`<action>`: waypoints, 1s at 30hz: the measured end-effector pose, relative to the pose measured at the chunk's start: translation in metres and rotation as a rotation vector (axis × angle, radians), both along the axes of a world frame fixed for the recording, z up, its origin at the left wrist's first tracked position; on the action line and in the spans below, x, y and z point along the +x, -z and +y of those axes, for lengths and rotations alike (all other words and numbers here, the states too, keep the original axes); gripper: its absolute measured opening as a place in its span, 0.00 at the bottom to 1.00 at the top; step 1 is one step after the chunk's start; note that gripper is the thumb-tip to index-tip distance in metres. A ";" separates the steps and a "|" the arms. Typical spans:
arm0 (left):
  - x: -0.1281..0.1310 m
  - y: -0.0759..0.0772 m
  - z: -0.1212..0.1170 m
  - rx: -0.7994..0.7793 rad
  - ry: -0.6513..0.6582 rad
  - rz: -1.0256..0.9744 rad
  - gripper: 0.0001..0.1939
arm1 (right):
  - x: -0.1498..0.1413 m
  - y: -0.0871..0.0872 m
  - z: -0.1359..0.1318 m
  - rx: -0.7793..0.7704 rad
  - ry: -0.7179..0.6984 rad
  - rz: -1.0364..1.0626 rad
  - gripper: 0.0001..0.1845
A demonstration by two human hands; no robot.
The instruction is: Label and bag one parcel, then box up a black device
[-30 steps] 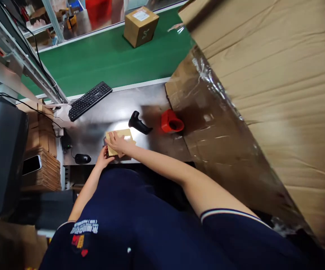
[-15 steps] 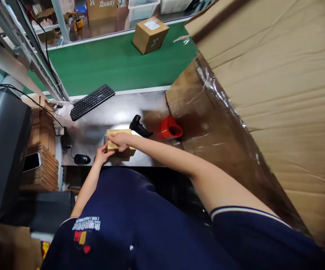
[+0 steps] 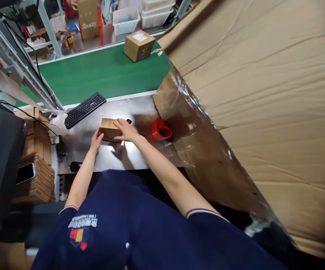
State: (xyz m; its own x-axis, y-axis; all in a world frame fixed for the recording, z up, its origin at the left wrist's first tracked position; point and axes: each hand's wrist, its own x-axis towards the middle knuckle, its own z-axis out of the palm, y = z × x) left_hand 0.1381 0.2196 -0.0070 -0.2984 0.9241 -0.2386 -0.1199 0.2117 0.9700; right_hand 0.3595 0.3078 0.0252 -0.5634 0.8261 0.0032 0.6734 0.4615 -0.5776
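Note:
A small brown cardboard box (image 3: 110,133) is held between my two hands above the metal worktop (image 3: 106,159). My left hand (image 3: 96,140) grips its left end, thumb at the front face. At the right end, my right hand (image 3: 127,131) has its fingers over the top and its thumb against the front. Behind the right hand, a barcode scanner (image 3: 129,121) shows only a small black part. A red ring-shaped holder (image 3: 161,129) stands to the right.
A black keyboard (image 3: 85,110) lies at the back left and a mouse (image 3: 75,166) at the front left. Beyond runs a green conveyor belt (image 3: 89,77) carrying a labelled carton (image 3: 139,45). Flattened cartons (image 3: 40,178) with a phone (image 3: 26,173) are stacked left. A cardboard wall (image 3: 252,93) rises right.
The box has moved away from my body and its darker front face now shows. My right hand has slid from its top to its right end. The view has shifted.

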 end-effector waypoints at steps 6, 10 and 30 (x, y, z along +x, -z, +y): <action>0.011 0.007 0.015 0.005 0.062 0.209 0.37 | -0.008 0.036 -0.028 -0.037 0.486 0.356 0.51; 0.019 0.003 0.013 -0.043 0.055 0.451 0.33 | -0.004 0.047 -0.059 -0.236 0.545 0.446 0.32; -0.025 0.005 -0.035 -0.114 0.100 0.051 0.16 | 0.003 0.059 -0.061 -0.557 0.398 0.718 0.43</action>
